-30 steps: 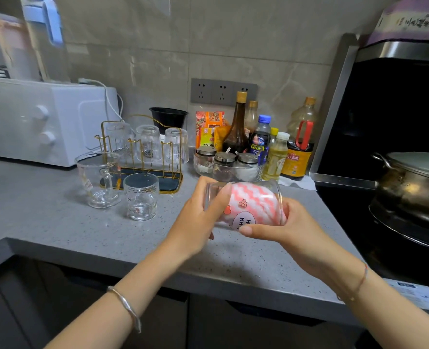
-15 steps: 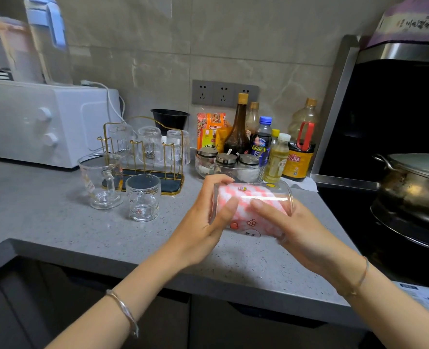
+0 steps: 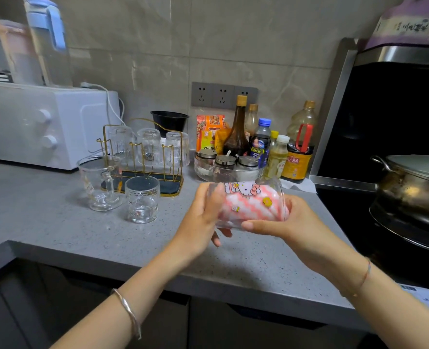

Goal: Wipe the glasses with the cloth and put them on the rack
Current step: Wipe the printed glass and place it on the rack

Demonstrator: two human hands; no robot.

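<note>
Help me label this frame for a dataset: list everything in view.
printed glass: 1, clear, cartoon print, held sideways above the counter
cloth: 1, pink-white, inside the printed glass
rack: 1, gold wire, on the counter
ribbed glasses: 3, clear, upside down on the rack
handled cup: 1, clear, left of rack front
small glass: 1, clear, before the rack
oven: 1, white, far left
bowl: 1, black, behind rack
bottles: about six, mixed, by the wall
pot: 1, steel, right
left hand: 1, grips the glass's left end
right hand: 1, grips its right end
</note>
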